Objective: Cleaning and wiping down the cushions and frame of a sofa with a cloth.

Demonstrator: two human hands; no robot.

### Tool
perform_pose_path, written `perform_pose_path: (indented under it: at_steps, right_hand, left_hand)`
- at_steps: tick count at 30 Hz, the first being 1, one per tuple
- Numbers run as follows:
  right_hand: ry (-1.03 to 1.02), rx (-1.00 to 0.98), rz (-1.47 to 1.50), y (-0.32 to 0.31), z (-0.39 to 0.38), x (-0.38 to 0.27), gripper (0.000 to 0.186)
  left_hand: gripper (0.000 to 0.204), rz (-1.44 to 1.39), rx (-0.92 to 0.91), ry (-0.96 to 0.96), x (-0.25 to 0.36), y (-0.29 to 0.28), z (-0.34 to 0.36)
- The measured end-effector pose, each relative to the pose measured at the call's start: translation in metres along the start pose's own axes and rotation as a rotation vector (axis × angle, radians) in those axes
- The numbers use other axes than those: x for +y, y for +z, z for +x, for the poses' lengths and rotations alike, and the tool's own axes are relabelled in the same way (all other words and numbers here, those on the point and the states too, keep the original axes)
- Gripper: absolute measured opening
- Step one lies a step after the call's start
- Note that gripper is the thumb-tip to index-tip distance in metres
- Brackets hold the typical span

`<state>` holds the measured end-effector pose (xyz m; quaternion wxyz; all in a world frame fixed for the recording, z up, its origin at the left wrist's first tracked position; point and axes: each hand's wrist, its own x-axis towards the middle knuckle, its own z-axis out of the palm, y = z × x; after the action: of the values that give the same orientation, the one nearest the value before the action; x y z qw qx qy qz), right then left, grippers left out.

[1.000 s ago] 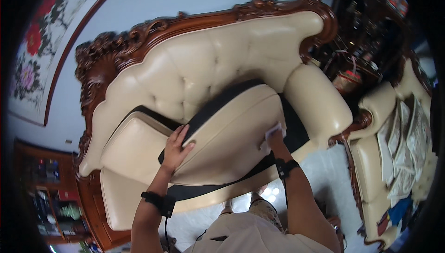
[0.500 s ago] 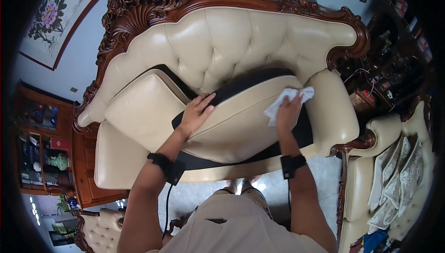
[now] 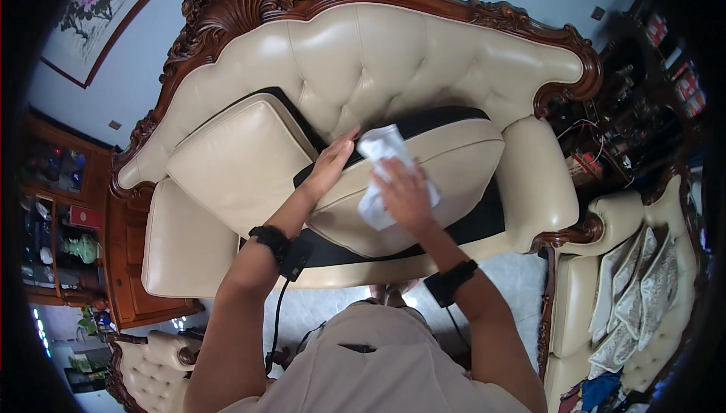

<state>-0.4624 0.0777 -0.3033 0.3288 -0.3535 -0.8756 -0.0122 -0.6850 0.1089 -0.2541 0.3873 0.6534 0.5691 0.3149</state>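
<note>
A cream leather seat cushion with a black underside is tilted up on a cream sofa with a carved dark wood frame. My left hand lies flat on the cushion's upper left edge, fingers apart. My right hand presses a white cloth against the cushion's top face. A second cream cushion stands tilted to the left of the first one.
A matching cream armchair with patterned pillows stands at the right. Dark wood shelves with small items are at the back right, a wooden cabinet at the left. A flower painting hangs on the wall. Pale floor shows below the sofa.
My right hand has slid the white cloth leftward across the cushion, from its right end to near my left hand. My head has turned, so the sofa sits more centred.
</note>
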Motion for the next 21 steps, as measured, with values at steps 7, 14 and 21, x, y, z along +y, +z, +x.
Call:
perform_pose_path:
  at_steps: [7,14,21]
  right_hand:
    - [0.429,0.201,-0.046,-0.025,0.018,0.09,0.034]
    - [0.316,0.07,-0.017,-0.003,0.026,0.016,0.036]
    - [-0.012,-0.145,0.133,0.003,0.041,-0.128,0.039]
  left_hand:
    - [0.057,-0.049,0.021,0.086,0.011,-0.01,-0.024]
    - [0.062,-0.3,0.077,0.083,-0.011,-0.014,-0.037]
    - [0.084,-0.645,-0.053,-0.163,-0.009,-0.044,-0.048]
